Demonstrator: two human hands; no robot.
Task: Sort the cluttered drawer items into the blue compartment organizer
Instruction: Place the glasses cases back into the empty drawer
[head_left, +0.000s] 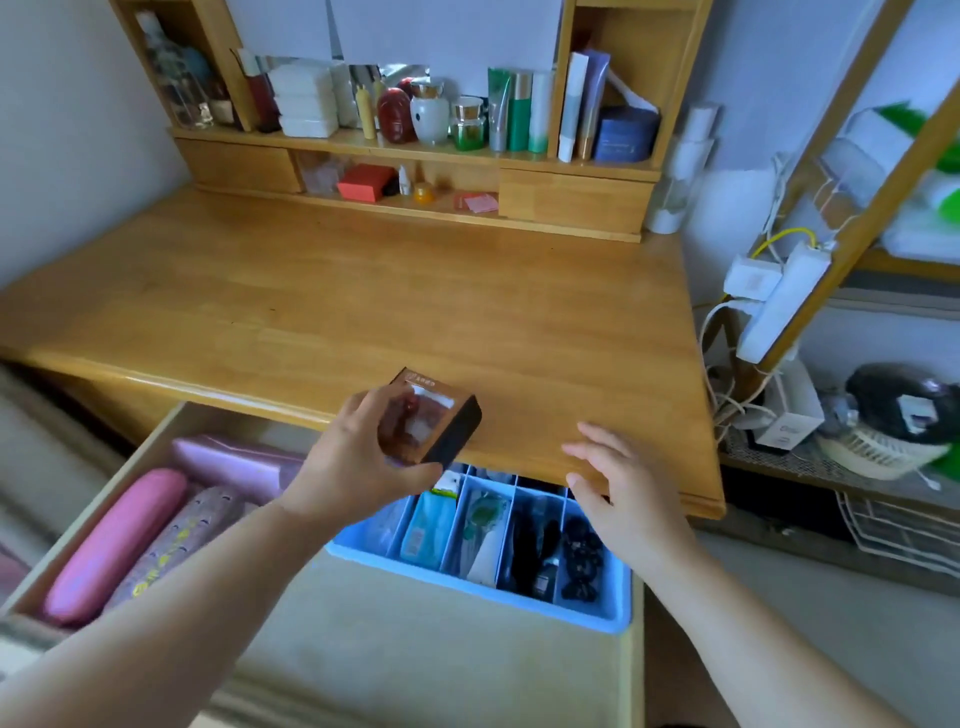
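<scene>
Wooden desk (363, 291) with cosmetics shelf (415, 148) at its back edge; left hand (358, 457) grips a small brown box (431, 421) above the front edge; right hand (618, 493) spread, holding nothing; blue compartment organizer (467, 587) sits in the open drawer (156, 431)'s right end.

Small brown windowed box (434, 418) held tilted above blue compartment organizer (597, 613), partly filled, in open drawer (156, 431)

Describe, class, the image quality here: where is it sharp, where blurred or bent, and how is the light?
Head view: soft, even daylight with no hard shadows; the desk top is sharpest; the green items at the right edge are smeared; the wide lens bows the shelf post; the small box in the left hand is slightly soft.
</scene>
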